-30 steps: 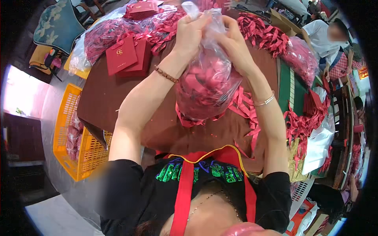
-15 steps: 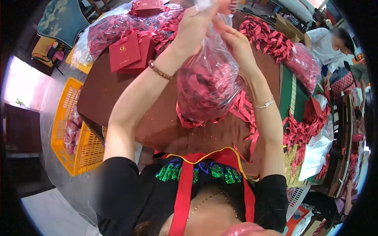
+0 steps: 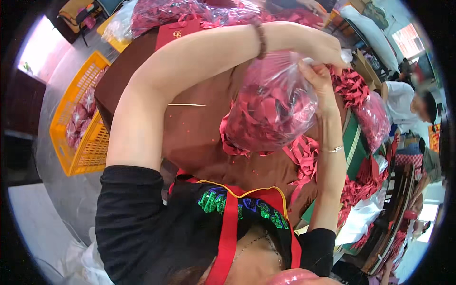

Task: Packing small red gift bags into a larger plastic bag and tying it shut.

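A clear plastic bag (image 3: 273, 111) stuffed with red ribbon strips hangs over the brown table. Its gathered neck runs up to the right. My right hand (image 3: 319, 83) is closed round that neck, thumb on top. Reaching across above the bag, my left hand (image 3: 327, 50) has its fingers bent by the bag's top end, where a whitish twist of plastic shows beside them. The left forearm covers part of the neck. Loose red ribbons (image 3: 304, 159) lie on the table under and beside the bag.
Red paper gift bags (image 3: 178, 31) stand behind my left forearm. More filled plastic bags (image 3: 164, 16) lie along the far edge. An orange crate (image 3: 71, 156) holds small wrapped bundles at left. A person in white (image 3: 403, 104) is at right, beside ribbon heaps.
My left arm has swung to the right across the top of the bag. The bag has shifted right and its neck now leans right. My right hand is lower and nearer the left wrist.
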The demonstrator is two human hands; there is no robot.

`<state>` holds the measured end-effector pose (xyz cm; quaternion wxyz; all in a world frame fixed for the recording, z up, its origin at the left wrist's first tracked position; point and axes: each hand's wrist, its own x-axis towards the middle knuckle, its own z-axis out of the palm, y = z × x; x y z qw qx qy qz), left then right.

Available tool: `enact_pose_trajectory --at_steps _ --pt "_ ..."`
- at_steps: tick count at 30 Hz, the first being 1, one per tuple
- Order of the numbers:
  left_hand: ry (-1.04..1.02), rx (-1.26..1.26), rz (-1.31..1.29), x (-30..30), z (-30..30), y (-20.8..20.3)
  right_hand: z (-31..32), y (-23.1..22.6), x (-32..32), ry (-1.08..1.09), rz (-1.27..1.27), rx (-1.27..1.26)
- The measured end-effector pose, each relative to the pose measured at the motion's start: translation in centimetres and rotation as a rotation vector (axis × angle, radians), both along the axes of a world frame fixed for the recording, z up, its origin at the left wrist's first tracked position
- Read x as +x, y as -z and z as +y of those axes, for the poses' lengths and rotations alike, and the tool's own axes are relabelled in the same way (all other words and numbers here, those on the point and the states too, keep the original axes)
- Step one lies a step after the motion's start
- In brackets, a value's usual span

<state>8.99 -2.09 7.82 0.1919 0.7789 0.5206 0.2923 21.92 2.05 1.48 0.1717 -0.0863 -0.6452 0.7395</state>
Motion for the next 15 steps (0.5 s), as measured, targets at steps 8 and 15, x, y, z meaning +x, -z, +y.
enact_pose_trajectory --at_steps 8,15 --pt "0.064 -0.269 0.151 -0.1 1.3 -0.7 -2.0 -1.1 -1.1 0.174 0.015 0.063" --pt "-0.04 -0.557 -0.385 -4.2 -1.0 -0.2 -0.6 -0.2 -1.0 0.18 -0.057 -0.031"
